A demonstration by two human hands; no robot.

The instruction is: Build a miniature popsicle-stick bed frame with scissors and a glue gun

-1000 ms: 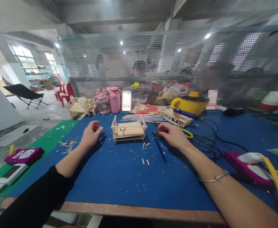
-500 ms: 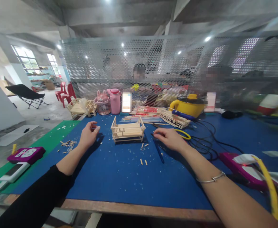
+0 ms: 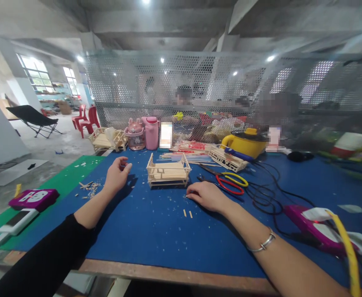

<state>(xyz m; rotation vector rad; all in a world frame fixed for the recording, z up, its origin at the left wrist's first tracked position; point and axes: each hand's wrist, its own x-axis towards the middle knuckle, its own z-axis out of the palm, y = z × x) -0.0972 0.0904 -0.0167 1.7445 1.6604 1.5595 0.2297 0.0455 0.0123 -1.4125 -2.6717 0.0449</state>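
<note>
My left hand (image 3: pixel 118 174) rests over the mat at the left, fingers loosely curled with the thumb apart, holding nothing. My right hand (image 3: pixel 208 195) is low over the mat, thumb and fingertips pinched together where small wood bits lie; what is between them is too small to make out. Between the hands, nearer the right, stands a small bed-like wooden stick model (image 3: pixel 168 173) with posts and rails, touched by neither hand. Two short stick pieces (image 3: pixel 187 213) lie in front of my right fingers. Behind that hand are scissors (image 3: pixel 230 183) with one red and one yellow handle.
Wood scraps (image 3: pixel 90 187) lie left on the blue mat (image 3: pixel 144 235). Behind are a wooden model (image 3: pixel 108 139), a pink jug (image 3: pixel 151 133), loose sticks (image 3: pixel 193 154), another stick frame (image 3: pixel 227 159) and a yellow pot (image 3: pixel 245 142). Black cables (image 3: pixel 266 194) and a purple power strip (image 3: pixel 317 227) lie right.
My right hand has moved left and nearer, onto the small stick bits beside the model, uncovering the red scissor handle. The blue tool that lay under it is now hidden. My left hand barely moved.
</note>
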